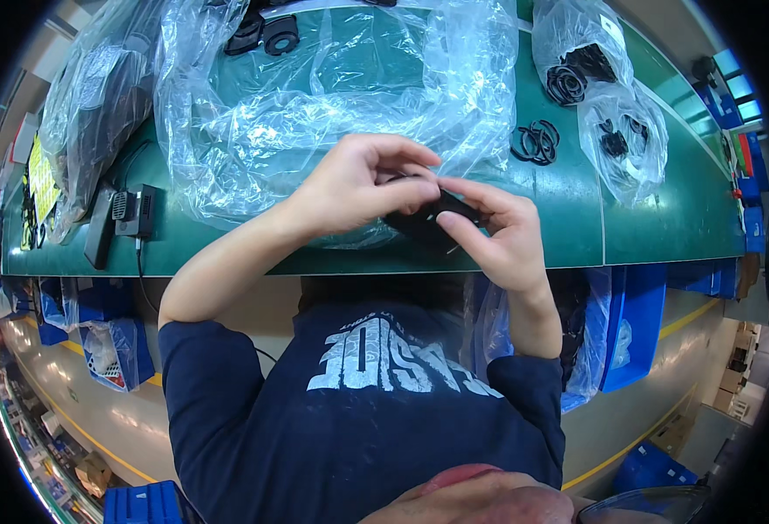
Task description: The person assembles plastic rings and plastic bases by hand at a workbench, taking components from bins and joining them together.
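Both of my hands meet over the near edge of the green workbench (568, 236). Between them is a small black plastic part (428, 220). My left hand (358, 183) curls over its top with fingers bent. From the right side, my right hand (498, 231) pinches the part with thumb and fingertips. The part is mostly hidden by my fingers, so its shape is unclear.
A large clear plastic bag (332, 96) lies spread on the bench behind my hands. Black rubber rings (535, 141) lie loose to the right, with more in small clear bags (576, 61). A black device with a cable (131, 214) sits at left. Blue bins (633, 323) hang below.
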